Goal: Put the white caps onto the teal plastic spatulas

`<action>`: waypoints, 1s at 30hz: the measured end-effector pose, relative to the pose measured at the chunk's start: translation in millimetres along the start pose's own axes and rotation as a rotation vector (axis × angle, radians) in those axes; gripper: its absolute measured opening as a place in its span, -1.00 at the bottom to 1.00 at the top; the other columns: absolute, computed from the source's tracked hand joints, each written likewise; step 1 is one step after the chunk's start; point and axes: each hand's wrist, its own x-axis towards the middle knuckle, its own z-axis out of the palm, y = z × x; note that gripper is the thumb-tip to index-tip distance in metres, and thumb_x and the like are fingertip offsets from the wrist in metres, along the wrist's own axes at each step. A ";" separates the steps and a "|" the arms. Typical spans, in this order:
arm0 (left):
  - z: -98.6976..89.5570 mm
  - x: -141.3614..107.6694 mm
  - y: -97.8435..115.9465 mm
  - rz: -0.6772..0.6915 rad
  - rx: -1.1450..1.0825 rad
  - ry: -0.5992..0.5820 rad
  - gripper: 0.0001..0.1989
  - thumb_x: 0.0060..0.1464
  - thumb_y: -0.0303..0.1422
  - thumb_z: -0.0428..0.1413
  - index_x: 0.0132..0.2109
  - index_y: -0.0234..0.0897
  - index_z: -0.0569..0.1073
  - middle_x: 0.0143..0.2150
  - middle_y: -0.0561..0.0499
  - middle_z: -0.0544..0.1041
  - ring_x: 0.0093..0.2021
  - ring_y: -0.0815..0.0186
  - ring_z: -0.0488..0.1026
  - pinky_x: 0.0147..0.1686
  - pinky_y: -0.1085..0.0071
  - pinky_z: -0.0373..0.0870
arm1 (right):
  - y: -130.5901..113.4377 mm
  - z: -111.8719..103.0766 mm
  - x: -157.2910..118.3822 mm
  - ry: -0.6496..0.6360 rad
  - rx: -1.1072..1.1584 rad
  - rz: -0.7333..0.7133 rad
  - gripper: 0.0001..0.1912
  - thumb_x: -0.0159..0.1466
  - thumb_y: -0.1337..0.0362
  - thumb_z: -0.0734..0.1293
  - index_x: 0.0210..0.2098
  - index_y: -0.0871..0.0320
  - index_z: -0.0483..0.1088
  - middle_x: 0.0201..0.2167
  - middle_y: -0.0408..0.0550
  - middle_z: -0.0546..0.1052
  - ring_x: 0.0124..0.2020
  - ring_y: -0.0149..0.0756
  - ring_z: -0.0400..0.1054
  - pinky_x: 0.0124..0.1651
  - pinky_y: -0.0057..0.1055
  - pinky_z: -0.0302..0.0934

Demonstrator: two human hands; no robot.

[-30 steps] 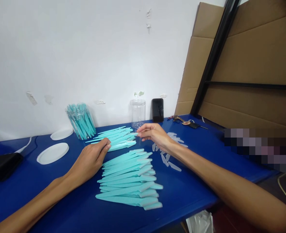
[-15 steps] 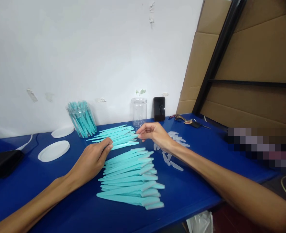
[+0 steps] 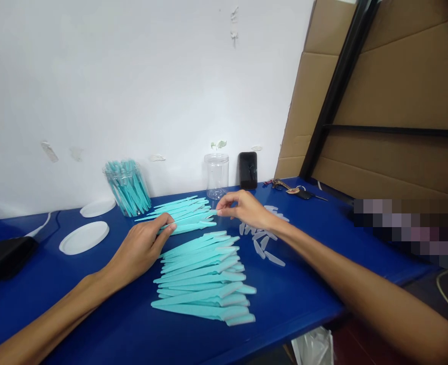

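Note:
My left hand (image 3: pixel 144 242) is closed, thumb and forefinger gripping the handle of a turquoise eyebrow razor (image 3: pixel 196 218). At the razor's other end, my right hand (image 3: pixel 242 209) pinches the tip between thumb and fingers; whether a cap is there is too small to tell. Below the hands lies a front pile of capped turquoise razors (image 3: pixel 203 280), blade ends to the right. Behind them another row of razors (image 3: pixel 181 204) is partly hidden by the held one. Small clear blade caps (image 3: pixel 262 239) are scattered right of the piles, partly behind my right wrist.
On the blue table (image 3: pixel 284 304) stand a clear jar full of razors (image 3: pixel 128 187) and an empty clear jar (image 3: pixel 217 177). A phone (image 3: pixel 248 171) leans on the wall beside keys (image 3: pixel 300 192). Two white lids (image 3: pixel 84 238) and a black object (image 3: pixel 6 261) lie left.
The view has shifted slightly. My right fingers stay at the razor's tip, and the held razor has tilted a little. The piles look unchanged.

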 end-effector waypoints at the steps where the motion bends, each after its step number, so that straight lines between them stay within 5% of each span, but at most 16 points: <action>1: -1.4 1.7 -5.9 -0.011 0.011 0.013 -0.59 0.54 -0.02 -0.04 -0.20 -0.18 0.45 -0.52 0.22 0.30 -0.53 0.34 0.29 -0.40 0.37 0.26 | -1.2 -7.1 0.8 0.016 -0.009 0.001 -0.92 0.16 0.32 0.59 -0.45 0.12 0.66 -0.36 -0.05 0.66 -0.27 -0.20 0.46 -0.20 -0.28 0.32; 5: -10.0 9.8 -32.8 -0.114 0.077 0.095 -0.63 0.52 -0.04 0.14 -0.11 -0.26 0.53 -0.37 0.16 0.47 -0.45 0.39 0.41 -0.34 0.37 0.47 | -6.0 -38.5 2.4 0.079 -0.008 0.022 -0.90 0.19 0.22 0.55 -0.41 0.11 0.66 -0.37 -0.04 0.62 -0.33 -0.22 0.39 -0.29 -0.29 0.27; 8: -14.2 12.8 -44.7 -0.187 0.119 0.151 -0.70 0.50 -0.11 0.21 -0.02 -0.29 0.56 -0.24 0.09 0.57 -0.35 0.36 0.52 -0.28 0.35 0.57 | -10.8 -48.8 -0.1 -0.021 -0.011 0.063 -0.87 0.12 0.17 0.57 -0.41 0.10 0.69 -0.46 -0.08 0.57 -0.42 -0.28 0.31 -0.38 -0.33 0.18; 13: -10.5 8.6 -39.4 -0.194 0.131 0.154 -0.72 0.50 -0.14 0.21 -0.01 -0.29 0.56 -0.23 0.09 0.59 -0.35 0.37 0.54 -0.28 0.35 0.59 | -15.7 -30.1 -6.9 -0.287 -0.065 0.135 -0.90 0.09 0.22 0.58 -0.45 0.12 0.72 -0.50 -0.11 0.58 -0.47 -0.34 0.25 -0.46 -0.39 0.07; 21: -7.5 5.5 -28.7 -0.135 0.098 0.152 -0.68 0.53 -0.10 0.16 -0.10 -0.27 0.53 -0.37 0.17 0.48 -0.46 0.41 0.41 -0.36 0.40 0.47 | -17.2 -14.9 -9.5 -0.444 -0.130 0.163 -0.88 0.09 0.22 0.58 -0.50 0.13 0.71 -0.57 -0.14 0.56 -0.51 -0.36 0.28 -0.44 -0.40 0.07; 25: -6.6 6.2 -28.5 -0.120 0.069 0.158 -0.61 0.53 -0.03 0.12 -0.13 -0.26 0.51 -0.40 0.18 0.44 -0.49 0.41 0.36 -0.38 0.40 0.42 | -12.6 -31.3 -5.5 -0.296 -0.209 0.141 -0.83 0.19 0.16 0.54 -0.43 0.12 0.72 -0.57 -0.14 0.54 -0.52 -0.34 0.28 -0.44 -0.38 0.07; 30: -4.3 5.8 -26.0 -0.084 0.030 0.161 -0.49 0.54 0.11 0.02 -0.19 -0.22 0.47 -0.46 0.21 0.36 -0.53 0.40 0.28 -0.40 0.39 0.34 | 6.1 -57.2 3.4 -0.002 -0.418 0.132 -0.91 0.17 0.36 0.53 -0.48 0.14 0.64 -0.54 -0.13 0.54 -0.43 -0.29 0.37 -0.33 -0.35 0.17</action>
